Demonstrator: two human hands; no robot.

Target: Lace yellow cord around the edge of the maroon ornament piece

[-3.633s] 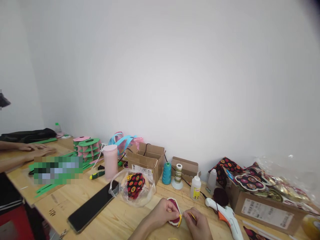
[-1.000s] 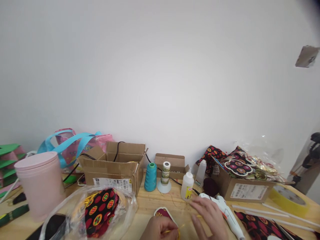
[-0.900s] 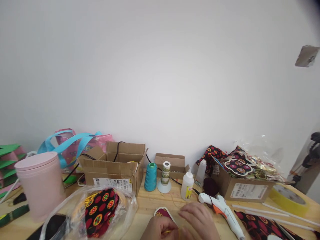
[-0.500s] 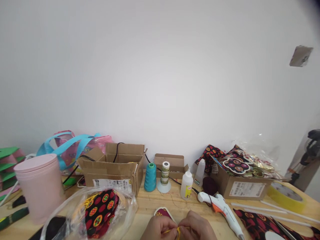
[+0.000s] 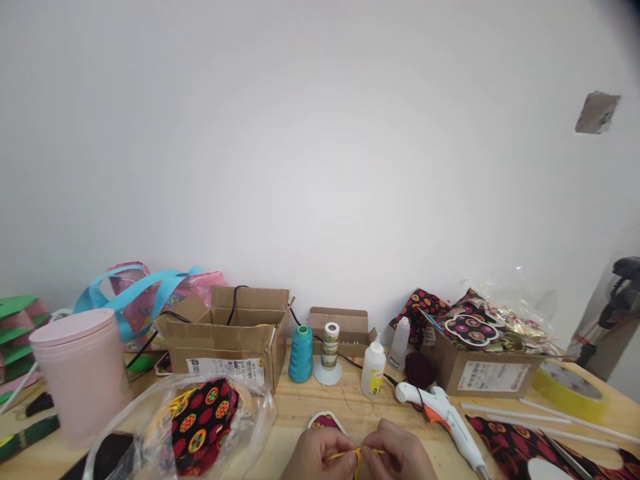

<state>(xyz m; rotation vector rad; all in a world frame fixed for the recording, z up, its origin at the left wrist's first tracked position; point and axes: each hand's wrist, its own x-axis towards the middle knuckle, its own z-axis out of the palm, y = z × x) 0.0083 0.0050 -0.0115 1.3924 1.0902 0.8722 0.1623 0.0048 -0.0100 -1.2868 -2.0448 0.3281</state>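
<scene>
Both hands meet at the bottom middle of the head view, pinching a thin yellow cord [image 5: 358,456]. My left hand [image 5: 320,456] is closed on the cord from the left side. From the right, my right hand [image 5: 397,453] pinches it too, fingertips almost touching the left ones. A small loop or knot of the cord shows between the fingertips, and an end hangs down. Just behind my left hand lies a dark red patterned piece with a pale edge [image 5: 326,421], partly hidden by the fingers.
A white glue gun [image 5: 453,423] lies right of my hands, beside patterned fabric [image 5: 500,440]. A plastic bag [image 5: 257,417] with patterned cloth is at left, near a pink canister [image 5: 83,380]. Behind stand a cardboard box [image 5: 220,340], teal thread cone [image 5: 301,357] and glue bottle [image 5: 374,370].
My hands stay in nearly the same place, still pinching the yellow cord. My right hand has shifted very slightly, and more cord shows on both sides of the fingertips.
</scene>
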